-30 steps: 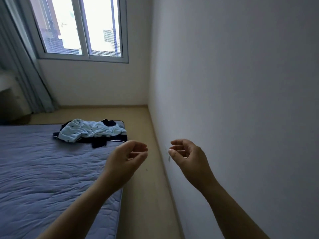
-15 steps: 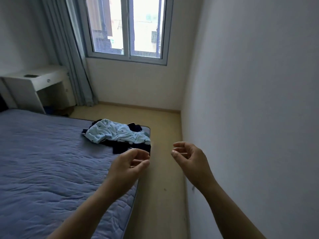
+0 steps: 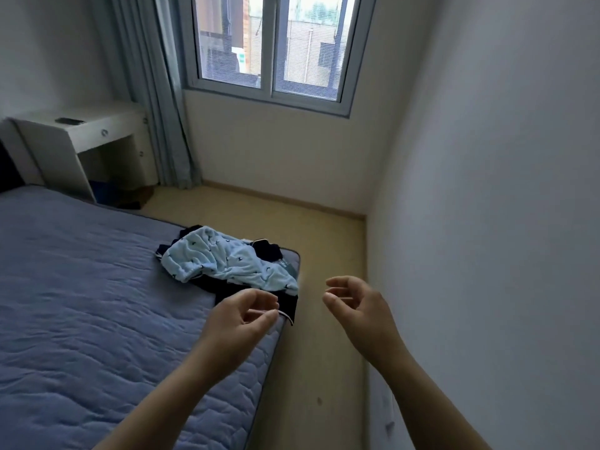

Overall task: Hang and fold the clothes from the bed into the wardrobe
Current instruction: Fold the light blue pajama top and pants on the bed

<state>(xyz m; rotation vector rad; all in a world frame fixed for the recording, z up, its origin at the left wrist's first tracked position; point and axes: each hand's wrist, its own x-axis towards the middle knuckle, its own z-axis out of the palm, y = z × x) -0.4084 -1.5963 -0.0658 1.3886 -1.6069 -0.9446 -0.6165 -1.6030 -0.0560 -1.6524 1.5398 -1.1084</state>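
A crumpled light blue garment with small dark marks lies on top of dark navy clothes at the far right corner of the bed. My left hand hovers just in front of the pile, over the bed's right edge, fingers loosely curled and empty. My right hand is raised over the floor strip beside the bed, fingers loosely curled, holding nothing. The wardrobe is out of view.
A narrow strip of yellowish floor runs between the bed and the white wall on the right. A white desk stands at the far left by a grey curtain. A window is straight ahead.
The view has swung left and the bed corner with the clothes pile has come nearer. Both hands have kept the same loosely curled, empty pose in front of me.
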